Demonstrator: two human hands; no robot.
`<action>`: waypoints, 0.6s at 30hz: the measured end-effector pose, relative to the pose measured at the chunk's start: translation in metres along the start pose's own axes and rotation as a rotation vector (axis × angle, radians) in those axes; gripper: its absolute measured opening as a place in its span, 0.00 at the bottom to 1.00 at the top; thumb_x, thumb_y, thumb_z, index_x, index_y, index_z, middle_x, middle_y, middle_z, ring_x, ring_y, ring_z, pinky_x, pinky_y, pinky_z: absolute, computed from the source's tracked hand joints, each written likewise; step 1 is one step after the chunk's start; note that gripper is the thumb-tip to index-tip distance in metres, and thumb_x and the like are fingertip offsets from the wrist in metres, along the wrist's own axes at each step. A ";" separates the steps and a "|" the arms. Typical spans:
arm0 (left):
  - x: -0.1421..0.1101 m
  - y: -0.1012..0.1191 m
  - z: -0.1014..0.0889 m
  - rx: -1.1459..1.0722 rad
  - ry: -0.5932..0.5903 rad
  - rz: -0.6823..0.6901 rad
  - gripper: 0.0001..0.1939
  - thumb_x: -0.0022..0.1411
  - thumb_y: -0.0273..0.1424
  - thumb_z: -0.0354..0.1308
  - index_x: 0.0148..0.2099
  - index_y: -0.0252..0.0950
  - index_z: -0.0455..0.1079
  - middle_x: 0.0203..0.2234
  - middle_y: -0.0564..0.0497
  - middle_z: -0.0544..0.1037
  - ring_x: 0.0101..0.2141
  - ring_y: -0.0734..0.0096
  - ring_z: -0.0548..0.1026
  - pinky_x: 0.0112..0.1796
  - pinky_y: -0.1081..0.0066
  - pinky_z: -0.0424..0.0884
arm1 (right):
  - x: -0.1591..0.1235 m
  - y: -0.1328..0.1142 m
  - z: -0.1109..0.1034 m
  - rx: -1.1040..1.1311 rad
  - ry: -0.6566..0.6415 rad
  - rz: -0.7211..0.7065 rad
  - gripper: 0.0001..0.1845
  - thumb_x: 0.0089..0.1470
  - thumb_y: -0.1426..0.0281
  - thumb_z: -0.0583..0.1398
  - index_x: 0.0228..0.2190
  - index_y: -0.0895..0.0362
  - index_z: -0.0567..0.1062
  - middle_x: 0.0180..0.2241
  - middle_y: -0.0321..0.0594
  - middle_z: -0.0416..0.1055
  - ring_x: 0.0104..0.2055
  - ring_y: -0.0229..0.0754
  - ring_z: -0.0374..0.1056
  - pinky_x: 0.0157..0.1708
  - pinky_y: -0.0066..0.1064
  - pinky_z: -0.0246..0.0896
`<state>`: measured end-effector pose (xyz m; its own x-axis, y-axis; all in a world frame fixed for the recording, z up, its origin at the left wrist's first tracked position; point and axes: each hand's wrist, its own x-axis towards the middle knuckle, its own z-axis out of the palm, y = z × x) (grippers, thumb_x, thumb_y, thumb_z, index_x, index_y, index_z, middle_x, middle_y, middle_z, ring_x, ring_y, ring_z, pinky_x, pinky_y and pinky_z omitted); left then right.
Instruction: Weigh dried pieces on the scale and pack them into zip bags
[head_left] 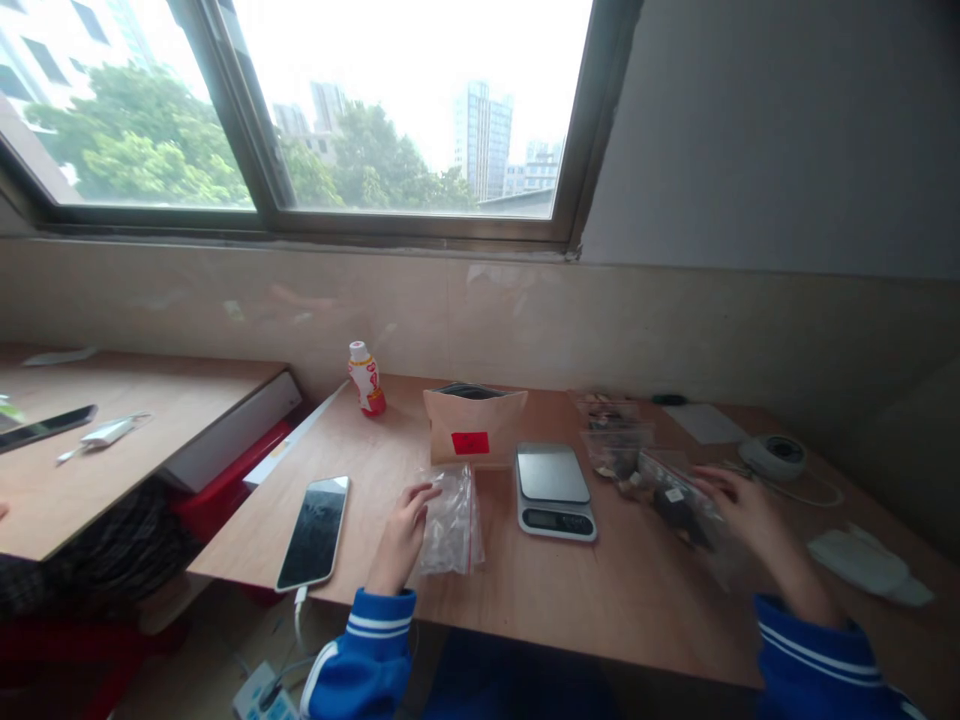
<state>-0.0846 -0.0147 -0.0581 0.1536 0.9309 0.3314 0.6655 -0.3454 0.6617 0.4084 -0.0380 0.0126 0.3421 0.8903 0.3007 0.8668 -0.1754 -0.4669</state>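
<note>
My left hand (403,530) rests at the left edge of some flat, clear zip bags (452,530), its fingers loosely bent over the plastic. Over on the right, my right hand (739,505) pinches the top edge of a clear zip bag (686,515) with dark pieces and a small white label inside. This bag is slightly blurred. Between the hands sits a digital kitchen scale (555,490) with a bare metal plate. Behind the clear bags stands a brown paper pouch (476,425) with a red label, its mouth apart.
More filled zip bags (611,430) lie behind the scale. A smartphone (315,530) on a cable and a red-and-white bottle (367,380) stand left. At right are a round white device (776,455) with a cord, a white packet (866,565) and paper (701,423).
</note>
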 end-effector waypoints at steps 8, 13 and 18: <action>0.000 0.045 0.011 0.126 0.038 -0.184 0.22 0.61 0.22 0.47 0.55 0.41 0.67 0.60 0.42 0.65 0.60 0.53 0.61 0.56 0.44 0.52 | -0.031 -0.070 -0.008 0.260 -0.058 0.134 0.18 0.45 0.58 0.56 0.30 0.55 0.80 0.33 0.49 0.79 0.37 0.57 0.74 0.35 0.41 0.66; -0.004 0.121 -0.002 -0.518 0.116 -0.151 0.14 0.65 0.36 0.48 0.48 0.38 0.69 0.44 0.44 0.76 0.44 0.62 0.75 0.46 0.61 0.69 | -0.054 -0.163 -0.005 0.445 -0.083 0.062 0.15 0.44 0.58 0.59 0.28 0.54 0.79 0.31 0.45 0.79 0.34 0.53 0.75 0.33 0.37 0.67; -0.005 0.162 0.013 -0.933 -0.208 -0.191 0.17 0.65 0.42 0.48 0.43 0.34 0.70 0.34 0.47 0.77 0.32 0.67 0.75 0.35 0.69 0.72 | -0.076 -0.235 0.010 0.615 -0.292 -0.096 0.10 0.46 0.61 0.60 0.26 0.54 0.78 0.27 0.41 0.78 0.31 0.47 0.74 0.33 0.34 0.68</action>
<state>0.0322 -0.0735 0.0384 0.2885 0.9525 0.0973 -0.1400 -0.0586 0.9884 0.1749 -0.0598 0.0912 0.0879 0.9818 0.1682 0.4953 0.1034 -0.8626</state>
